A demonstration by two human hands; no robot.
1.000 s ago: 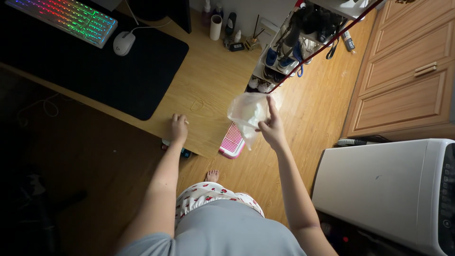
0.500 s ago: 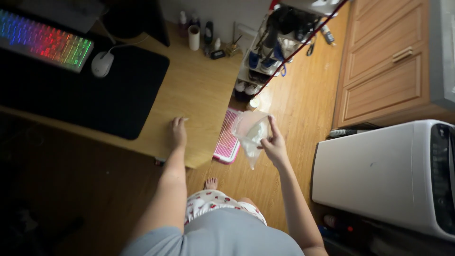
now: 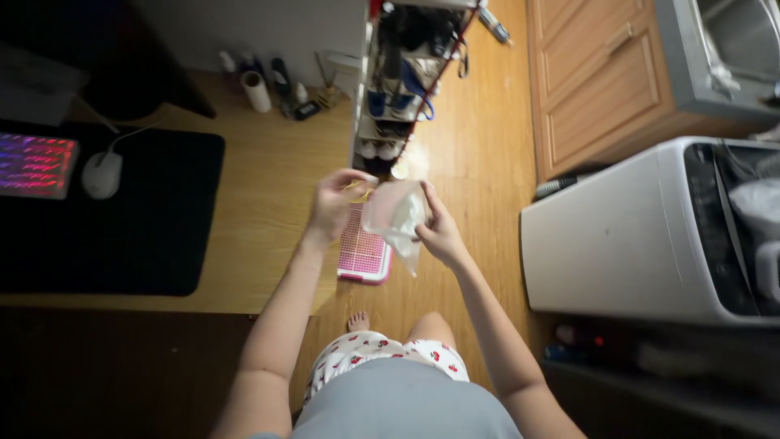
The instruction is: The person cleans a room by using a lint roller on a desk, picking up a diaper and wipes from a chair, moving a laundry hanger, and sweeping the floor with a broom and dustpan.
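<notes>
A thin clear plastic bag [image 3: 395, 221] is held up in the middle of the frame, above the wooden floor [image 3: 479, 130] and just past the edge of the bench [image 3: 268, 195]. The right hand [image 3: 439, 236] is closed on the bag's right side, with the fingers pinching the plastic. The left hand [image 3: 335, 203] is at the bag's top left corner, and its grip is closed on something thin and yellowish there; what that thing is cannot be told. Under the bag, a pink tray [image 3: 364, 256] with a grid top lies on the floor beside the bench. On the bench, at the left of the frame, a black mat [image 3: 154, 236] is seen with a white mouse [image 3: 102, 174] and a lit keyboard [image 3: 34, 165] on it. A white machine [image 3: 626, 236] stands at the right of the frame.
</notes>
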